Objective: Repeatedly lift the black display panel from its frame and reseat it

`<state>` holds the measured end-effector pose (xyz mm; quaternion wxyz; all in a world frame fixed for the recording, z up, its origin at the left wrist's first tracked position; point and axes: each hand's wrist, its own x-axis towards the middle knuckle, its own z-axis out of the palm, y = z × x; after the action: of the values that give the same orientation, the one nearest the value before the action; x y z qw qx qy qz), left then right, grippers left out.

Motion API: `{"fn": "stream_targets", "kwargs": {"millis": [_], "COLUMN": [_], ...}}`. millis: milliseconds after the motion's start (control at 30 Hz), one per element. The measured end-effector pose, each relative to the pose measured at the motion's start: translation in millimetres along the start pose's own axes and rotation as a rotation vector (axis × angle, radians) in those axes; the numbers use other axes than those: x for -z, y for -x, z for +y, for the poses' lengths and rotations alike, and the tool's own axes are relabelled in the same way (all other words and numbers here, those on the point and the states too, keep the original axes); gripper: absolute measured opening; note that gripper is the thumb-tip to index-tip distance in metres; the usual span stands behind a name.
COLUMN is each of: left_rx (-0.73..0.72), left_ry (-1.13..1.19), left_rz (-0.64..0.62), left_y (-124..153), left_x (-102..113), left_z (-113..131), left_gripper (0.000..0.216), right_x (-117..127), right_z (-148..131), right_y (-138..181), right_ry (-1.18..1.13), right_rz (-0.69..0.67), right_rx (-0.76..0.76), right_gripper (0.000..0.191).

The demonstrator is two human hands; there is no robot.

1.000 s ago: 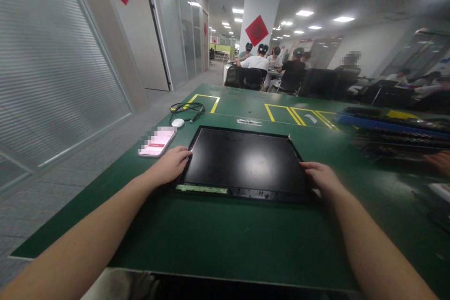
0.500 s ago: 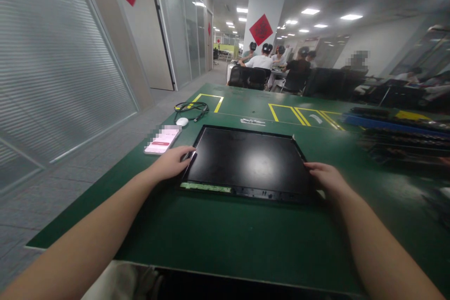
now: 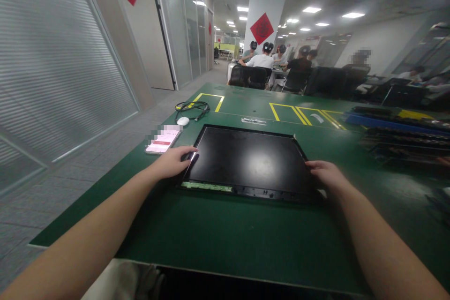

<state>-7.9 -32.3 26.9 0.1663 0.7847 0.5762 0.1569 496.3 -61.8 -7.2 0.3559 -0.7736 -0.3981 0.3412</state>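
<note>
Live on the head view: the bare LCD panel lies flat, glossy face up, in the middle of the green table mat, and I have a hand at each side of it. What worries me here is the thin green circuit strip along the panel's near edge. It sits exposed just beside my left hand, and I judge that a stray thumb or an uneven pull from one side could flex it or twist the glass. A slide to the left could also nudge the phone lying near that hand (the white mouse and coiled cable sit farther back, well apart). Left hand: palm down, fingers loosely curved, tips touching the panel's left edge, forearm angled in low across the mat. Right hand: palm down over the near right corner, fingers lying along the right edge. Whether either hand has hooked under the edge and gripped, I cannot tell.
</note>
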Motion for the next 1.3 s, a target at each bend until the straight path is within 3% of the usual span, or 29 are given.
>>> {"fn": "stream_targets", "kwargs": {"millis": [100, 267, 567, 967, 1300], "left_rx": [0.014, 0.018, 0.006, -0.126, -0.059], "left_ry": [-0.011, -0.027, -0.058, -0.092, 0.032], "left_rz": [-0.012, -0.01, -0.009, 0.044, 0.038], "left_y": [-0.7, -1.5, -2.0, -4.8, -2.7], "left_x": [0.8, 1.0, -1.0, -16.8, -12.6], "left_z": [0.7, 1.7, -1.3, -6.5, 3.7], "left_gripper": [0.057, 0.059, 0.059, 0.061, 0.062], "right_x": [-3.8, -8.8, -7.9, -5.8, -5.8], "right_z": [-1.1, -0.5, -4.4, 9.4, 11.3], "right_y": [-4.7, -19.1, -25.7, -8.6, -9.7], "right_ry": [0.101, 0.261, 0.241, 0.282, 0.261], "right_rz": [0.064, 0.188, 0.172, 0.199, 0.19], "right_rx": [0.013, 0.11, 0.067, 0.159, 0.185], "right_gripper": [0.049, 0.029, 0.024, 0.035, 0.032]}}
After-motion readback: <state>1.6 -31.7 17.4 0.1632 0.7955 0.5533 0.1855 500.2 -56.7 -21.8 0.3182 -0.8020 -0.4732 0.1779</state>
